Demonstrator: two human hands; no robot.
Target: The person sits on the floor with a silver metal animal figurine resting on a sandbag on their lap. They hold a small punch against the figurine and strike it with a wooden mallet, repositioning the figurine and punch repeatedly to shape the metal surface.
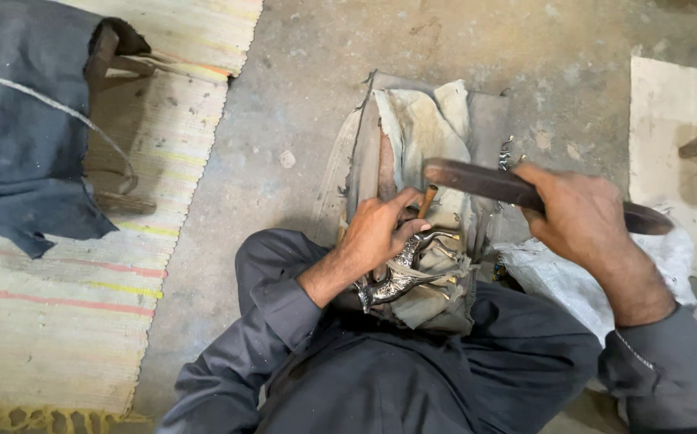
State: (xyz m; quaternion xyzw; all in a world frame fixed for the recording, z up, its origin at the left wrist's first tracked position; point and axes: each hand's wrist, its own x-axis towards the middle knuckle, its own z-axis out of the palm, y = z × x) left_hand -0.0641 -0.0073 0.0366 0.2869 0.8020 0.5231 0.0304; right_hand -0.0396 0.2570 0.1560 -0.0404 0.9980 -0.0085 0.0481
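Chisel (427, 199) tilted, tip down-left, pinched by left hand (376, 233); right hand (577, 213) grips hammer bar (485, 183).

A floor-level metal craft workshop: bare concrete floor (284, 96), worn striped mat (67, 321), rag-padded work block (421, 128), shiny metal figurine (400, 273).

Two hands are seen: one left hand (376, 233) and one right hand (577, 213). One dark flat bar (477, 183) is held just right of the cloth pad (425, 128). One thin punch (427, 199) and one shiny metal piece (400, 273) are counted on the pad. One striped rug (67, 321) and one dark cloth (19, 120) are seen far left of it.
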